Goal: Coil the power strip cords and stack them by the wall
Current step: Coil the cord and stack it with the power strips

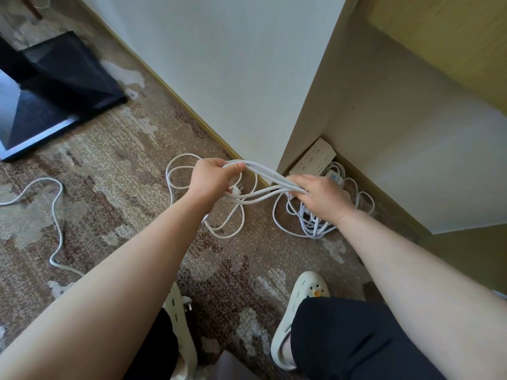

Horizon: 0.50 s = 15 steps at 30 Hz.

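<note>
Mid-coiling: left hand (211,178) and right hand (323,197) both grasp white cord (263,185) loops above the carpet (137,187) near the wall (233,78); next, probably gather remaining slack.

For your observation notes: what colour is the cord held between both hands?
White cord, clearest in the head view.

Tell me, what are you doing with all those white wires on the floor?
A person is winding up a white cord. The left hand grips one end of the loops and the right hand grips the other, stretching them between. More of that cord trails on the carpet below. A power strip with a bundled cord already lies in the corner by the wall. Another loose cord waits on the left.
</note>
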### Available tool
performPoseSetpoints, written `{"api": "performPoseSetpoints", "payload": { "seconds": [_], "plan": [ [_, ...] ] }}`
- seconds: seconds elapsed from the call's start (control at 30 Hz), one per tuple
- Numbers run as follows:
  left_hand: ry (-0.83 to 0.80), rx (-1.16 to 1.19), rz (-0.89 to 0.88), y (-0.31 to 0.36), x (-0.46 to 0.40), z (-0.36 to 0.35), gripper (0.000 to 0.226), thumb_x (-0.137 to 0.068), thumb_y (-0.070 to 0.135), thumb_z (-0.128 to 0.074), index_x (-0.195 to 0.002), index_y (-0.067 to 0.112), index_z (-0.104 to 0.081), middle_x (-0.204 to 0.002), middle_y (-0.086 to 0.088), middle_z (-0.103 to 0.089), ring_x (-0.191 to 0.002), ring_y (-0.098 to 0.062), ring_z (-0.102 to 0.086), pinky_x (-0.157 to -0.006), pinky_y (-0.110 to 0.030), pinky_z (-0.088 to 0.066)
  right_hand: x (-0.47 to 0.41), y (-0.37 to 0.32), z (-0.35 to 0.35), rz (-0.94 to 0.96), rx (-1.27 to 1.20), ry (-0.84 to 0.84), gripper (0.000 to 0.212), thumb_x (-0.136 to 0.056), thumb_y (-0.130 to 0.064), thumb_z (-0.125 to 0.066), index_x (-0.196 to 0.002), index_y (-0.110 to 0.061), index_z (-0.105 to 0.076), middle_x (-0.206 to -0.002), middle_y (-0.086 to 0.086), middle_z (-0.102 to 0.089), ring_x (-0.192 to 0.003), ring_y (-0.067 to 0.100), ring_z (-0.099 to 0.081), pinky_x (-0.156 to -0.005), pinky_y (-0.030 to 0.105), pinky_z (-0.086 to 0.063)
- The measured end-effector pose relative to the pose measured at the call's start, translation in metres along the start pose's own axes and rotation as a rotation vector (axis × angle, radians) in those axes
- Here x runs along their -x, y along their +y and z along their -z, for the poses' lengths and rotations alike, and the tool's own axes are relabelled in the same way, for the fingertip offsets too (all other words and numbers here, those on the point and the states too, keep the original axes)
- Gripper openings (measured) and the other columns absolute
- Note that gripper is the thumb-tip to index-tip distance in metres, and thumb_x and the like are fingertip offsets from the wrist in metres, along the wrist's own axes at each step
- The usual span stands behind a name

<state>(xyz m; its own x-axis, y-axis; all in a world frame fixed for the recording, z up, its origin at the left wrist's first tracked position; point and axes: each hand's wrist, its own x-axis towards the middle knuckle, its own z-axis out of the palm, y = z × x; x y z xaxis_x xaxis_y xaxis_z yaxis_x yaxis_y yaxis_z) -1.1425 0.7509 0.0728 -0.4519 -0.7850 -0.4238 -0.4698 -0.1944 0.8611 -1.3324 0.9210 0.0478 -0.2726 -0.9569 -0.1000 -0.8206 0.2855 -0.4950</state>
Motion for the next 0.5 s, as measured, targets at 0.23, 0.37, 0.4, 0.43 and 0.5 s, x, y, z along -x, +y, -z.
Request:
{"api": "performPoseSetpoints", "payload": {
  "seconds": [0.23,0.37,0.4,0.43,0.5],
  "plan": [
    [0.085,-0.034,-0.060,0.003,0.003,-0.017,0.027,-0.082,0.036,-0.069,-0.072,0.011,-0.068,-0.046,0.008,-0.050,-0.048,-0.011,-0.049,-0.053,-0.027,-0.044,-0.003,-0.001,-0.004,-0.189,0.202,-0.032,0.019,-0.094,-0.045,-0.062,-0.093,-0.026,-0.064,-0.075,-0.005,-0.059,-0.073,0.021,-0.057,-0.055,0.031,-0.035],
    [0.055,-0.041,-0.114,0.002,0.010,-0.027,0.030,-0.086,0.035,-0.067,-0.075,0.007,-0.065,-0.042,0.010,-0.047,-0.041,-0.006,-0.044,-0.048,-0.024,-0.042,-0.007,-0.014,-0.011,-0.327,0.099,-0.051,0.027,-0.096,-0.015,-0.056,-0.117,-0.032,-0.055,-0.090,-0.002,-0.064,-0.084,0.027,-0.061,-0.065,0.036,-0.048],
    [0.057,-0.038,-0.117,0.002,0.010,-0.028,0.032,-0.086,0.035,-0.067,-0.078,0.005,-0.065,-0.045,0.010,-0.046,-0.044,-0.009,-0.044,-0.050,-0.028,-0.043,-0.008,-0.019,-0.012,-0.327,0.056,-0.030,0.045,-0.094,-0.007,-0.053,-0.129,-0.035,-0.050,-0.097,0.000,-0.066,-0.084,0.025,-0.061,-0.065,0.036,-0.049],
    [0.059,-0.039,-0.119,0.003,0.010,-0.028,0.032,-0.086,0.036,-0.066,-0.080,0.004,-0.065,-0.046,0.009,-0.046,-0.044,-0.010,-0.043,-0.050,-0.029,-0.043,-0.009,-0.024,-0.014,-0.321,0.023,-0.003,0.057,-0.091,-0.002,-0.050,-0.137,-0.036,-0.044,-0.105,0.001,-0.066,-0.085,0.024,-0.060,-0.065,0.036,-0.048],
    [0.057,-0.043,-0.128,0.004,0.009,-0.027,0.032,-0.086,0.036,-0.066,-0.080,0.004,-0.065,-0.042,0.011,-0.046,-0.040,-0.006,-0.042,-0.049,-0.028,-0.042,-0.009,-0.030,-0.018,-0.293,-0.004,0.040,0.066,-0.090,0.000,-0.050,-0.144,-0.034,-0.036,-0.116,0.003,-0.064,-0.089,0.025,-0.060,-0.067,0.035,-0.046]
  ]
}}
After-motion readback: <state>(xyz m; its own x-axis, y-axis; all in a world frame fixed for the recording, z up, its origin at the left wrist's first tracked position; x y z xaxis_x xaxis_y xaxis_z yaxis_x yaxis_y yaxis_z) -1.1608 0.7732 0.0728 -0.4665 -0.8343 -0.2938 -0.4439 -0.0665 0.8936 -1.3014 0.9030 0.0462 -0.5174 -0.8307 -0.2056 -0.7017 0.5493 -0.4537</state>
